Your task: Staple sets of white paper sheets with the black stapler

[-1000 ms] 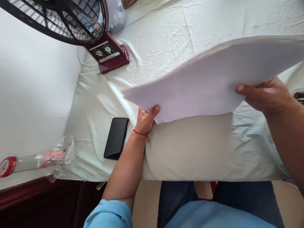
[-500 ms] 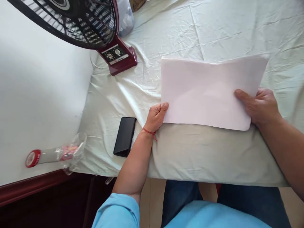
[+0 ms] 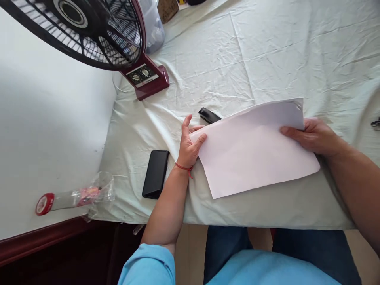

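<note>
A stack of white paper point(image 3: 255, 150) is held tilted above the cloth-covered table, its upper edge bowed. My left hand point(image 3: 191, 144), with a red string on the wrist, grips the stack's left corner, thumb on top and the index finger raised off the sheets. My right hand point(image 3: 311, 134) holds the right side, thumb on the face and the other fingers hidden behind. Beyond the upper left edge of the paper lies a black stapler-like object point(image 3: 209, 115), partly covered by the sheets.
A black phone point(image 3: 156, 174) lies left of my left forearm. At the upper left stands a dark red fan point(image 3: 151, 81), with a clear plastic container point(image 3: 154, 35) behind it. A red-capped bottle point(image 3: 65, 200) is at the lower left. Small dark keys-like item point(image 3: 376, 123) at the far right.
The paper stack has turned and tilted, its lower left corner now nearer my body. My left index finger has lifted. The black object behind the paper has come into view.
</note>
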Demonstrator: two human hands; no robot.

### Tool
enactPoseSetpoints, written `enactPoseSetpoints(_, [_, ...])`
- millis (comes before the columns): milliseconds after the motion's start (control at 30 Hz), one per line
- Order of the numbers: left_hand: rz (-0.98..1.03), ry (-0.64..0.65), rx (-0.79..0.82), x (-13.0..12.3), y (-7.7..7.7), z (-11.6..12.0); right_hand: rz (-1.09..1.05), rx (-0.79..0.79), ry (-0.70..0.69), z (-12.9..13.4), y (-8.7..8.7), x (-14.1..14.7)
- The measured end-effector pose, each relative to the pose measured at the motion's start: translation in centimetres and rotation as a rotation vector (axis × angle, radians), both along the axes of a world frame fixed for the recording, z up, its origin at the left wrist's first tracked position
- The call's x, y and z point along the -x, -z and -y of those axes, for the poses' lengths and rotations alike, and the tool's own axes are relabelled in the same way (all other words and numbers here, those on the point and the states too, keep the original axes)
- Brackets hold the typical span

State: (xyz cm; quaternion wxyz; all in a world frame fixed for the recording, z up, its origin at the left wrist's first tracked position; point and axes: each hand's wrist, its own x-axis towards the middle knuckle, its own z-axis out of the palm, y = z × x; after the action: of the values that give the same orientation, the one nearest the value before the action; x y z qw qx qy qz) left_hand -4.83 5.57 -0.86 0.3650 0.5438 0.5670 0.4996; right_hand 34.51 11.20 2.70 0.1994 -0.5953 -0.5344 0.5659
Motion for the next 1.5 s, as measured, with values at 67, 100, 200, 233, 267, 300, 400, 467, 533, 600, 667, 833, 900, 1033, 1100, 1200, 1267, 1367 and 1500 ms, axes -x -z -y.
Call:
enactPoseSetpoints(67, [-0.090, 0.005, -0.007, 0.0, -0.3, 0.1, 0.000, 0.007, -0.002, 0.0, -0.1, 0.1])
enactPoseSetpoints(100, [-0.136, 0.022, -0.003, -0.1, -0.5, 0.1, -0.006, -0.036, 0.019, 0.0, 0.0, 0.2])
enactPoseSetpoints(200, [-0.212, 0.075, 0.028, -0.3, -1.1, 0.3, -0.017, -0.280, 0.123, -0.2, 0.7, 0.6])
enactPoseSetpoints(233, [-0.217, 0.081, 0.035, -0.4, -1.2, 0.3, -0.018, -0.349, 0.154, -0.3, 1.0, 0.7])
enactPoseSetpoints(267, [-0.219, 0.080, 0.039, -0.5, -1.3, 0.4, -0.017, -0.399, 0.179, -0.4, 1.2, 0.8])
enactPoseSetpoints(300, [-0.222, 0.078, 0.040, -0.5, -1.3, 0.4, -0.018, -0.430, 0.199, -0.6, 1.4, 0.8])
enactPoseSetpoints(400, [-0.216, 0.069, 0.031, -0.6, -1.3, 0.5, -0.029, -0.482, 0.259, -0.9, 1.8, 0.8])
enactPoseSetpoints(467, [-0.187, 0.073, 0.051, -0.6, -1.2, 0.5, -0.060, -0.483, 0.279, -1.0, 1.9, 0.7])
enactPoseSetpoints(533, [-0.155, 0.083, 0.088, -0.6, -1.1, 0.5, -0.097, -0.470, 0.286, -1.0, 1.8, 0.7])
enactPoseSetpoints(600, [-0.120, 0.087, 0.110, -0.6, -1.0, 0.5, -0.125, -0.454, 0.289, -1.0, 1.8, 0.7])
enactPoseSetpoints(667, [-0.081, 0.075, 0.096, -0.6, -0.9, 0.5, -0.143, -0.444, 0.295, -1.0, 1.8, 0.7])
enactPoseSetpoints(833, [-0.066, 0.084, -0.013, -0.6, -0.7, 0.4, -0.194, -0.420, 0.333, -1.1, 1.8, 0.5])
enactPoseSetpoints(900, [-0.125, 0.101, -0.076, -0.6, -0.7, 0.3, -0.200, -0.426, 0.334, -1.1, 1.8, 0.5])
enactPoseSetpoints(1033, [-0.243, 0.056, -0.110, -0.7, -0.8, 0.2, -0.192, -0.452, 0.319, -1.1, 1.8, 0.5])
enactPoseSetpoints(1100, [-0.278, 0.039, -0.070, -0.7, -0.9, 0.3, -0.198, -0.457, 0.326, -1.1, 1.9, 0.5])
enactPoseSetpoints(1200, [-0.274, 0.056, -0.028, -0.8, -1.1, 0.4, -0.202, -0.464, 0.338, -1.1, 2.0, 0.5])
enactPoseSetpoints(1267, [-0.267, 0.079, -0.016, -0.9, -1.2, 0.4, -0.203, -0.462, 0.338, -1.1, 1.8, 0.6])
enactPoseSetpoints(1367, [-0.285, 0.099, 0.034, -1.0, -1.1, 0.4, -0.209, -0.439, 0.338, -1.1, 1.4, 0.7])
enactPoseSetpoints(1500, [-0.238, 0.086, 0.047, -0.9, -0.9, 0.4, -0.247, -0.365, 0.284, -1.1, 1.2, 0.4])
